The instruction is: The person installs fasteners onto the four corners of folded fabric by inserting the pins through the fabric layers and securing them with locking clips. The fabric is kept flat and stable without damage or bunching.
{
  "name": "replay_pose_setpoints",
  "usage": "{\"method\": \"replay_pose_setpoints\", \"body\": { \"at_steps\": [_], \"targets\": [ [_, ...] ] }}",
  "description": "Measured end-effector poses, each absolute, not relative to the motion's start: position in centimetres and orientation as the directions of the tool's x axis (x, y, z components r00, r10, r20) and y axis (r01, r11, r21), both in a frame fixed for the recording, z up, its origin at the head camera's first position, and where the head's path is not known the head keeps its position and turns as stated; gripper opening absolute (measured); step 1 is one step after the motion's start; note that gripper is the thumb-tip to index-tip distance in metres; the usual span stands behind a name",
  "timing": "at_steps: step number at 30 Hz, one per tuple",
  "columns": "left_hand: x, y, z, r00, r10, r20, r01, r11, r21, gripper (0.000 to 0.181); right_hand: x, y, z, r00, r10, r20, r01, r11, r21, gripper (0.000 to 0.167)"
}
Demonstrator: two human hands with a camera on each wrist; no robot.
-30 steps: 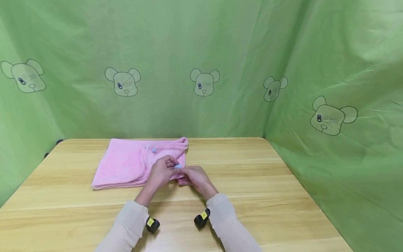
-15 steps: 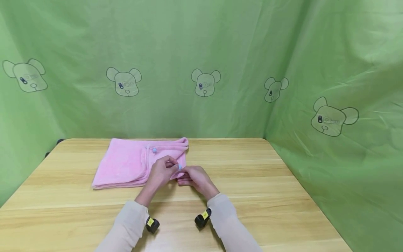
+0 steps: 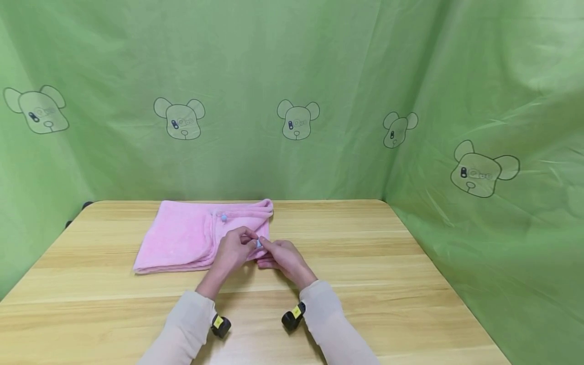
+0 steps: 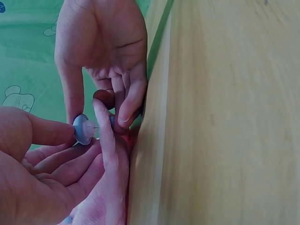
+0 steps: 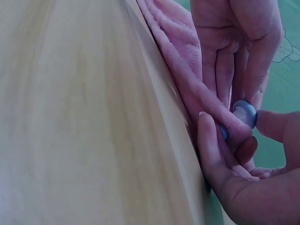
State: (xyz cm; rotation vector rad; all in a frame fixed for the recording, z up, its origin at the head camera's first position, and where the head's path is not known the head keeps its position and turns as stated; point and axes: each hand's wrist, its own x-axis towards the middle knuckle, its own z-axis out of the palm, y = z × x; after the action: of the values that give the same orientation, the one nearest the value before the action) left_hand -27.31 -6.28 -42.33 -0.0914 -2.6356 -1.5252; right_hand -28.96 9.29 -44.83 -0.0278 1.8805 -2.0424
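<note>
A pink plush blanket lies folded on the table. At its near right corner, my left hand pinches the blue round cap of a quilt pin between thumb and fingers. A thin needle shows between the cap and the raised cloth edge in the left wrist view. Behind that edge sits the pin's blue base, by a fingertip of my right hand. The right hand's curled fingers grip the cloth edge, and its thumb touches the cap. Whether cap and base are joined, I cannot tell.
A second blue quilt pin sits on the blanket farther back. The wooden table extends to both sides, with green printed curtains behind it and along the sides. Black wrist cameras hang below both sleeves.
The right thumb has moved up and left from the cloth corner onto the blue cap. The left hand has shifted only slightly, still pinching the quilt pin. The blanket lies as before.
</note>
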Motion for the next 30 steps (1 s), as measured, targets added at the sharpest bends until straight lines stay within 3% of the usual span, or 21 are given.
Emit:
{"method": "replay_pose_setpoints", "body": {
  "at_steps": [18, 30],
  "targets": [
    [-27.08, -6.05, -42.49, -0.994, 0.052, 0.101, 0.113, 0.546, 0.830, 0.013, -28.81, 9.16, -44.76, -0.946, -0.250, -0.207, 0.227, -0.055, -0.972, 0.032],
    [-27.05, -6.06, -42.73, -0.996, 0.062, 0.070, 0.093, 0.607, 0.789, 0.020, -28.74, 9.63, -44.28, -0.928, -0.267, -0.260, 0.239, 0.110, -0.965, 0.036]
  ]
}}
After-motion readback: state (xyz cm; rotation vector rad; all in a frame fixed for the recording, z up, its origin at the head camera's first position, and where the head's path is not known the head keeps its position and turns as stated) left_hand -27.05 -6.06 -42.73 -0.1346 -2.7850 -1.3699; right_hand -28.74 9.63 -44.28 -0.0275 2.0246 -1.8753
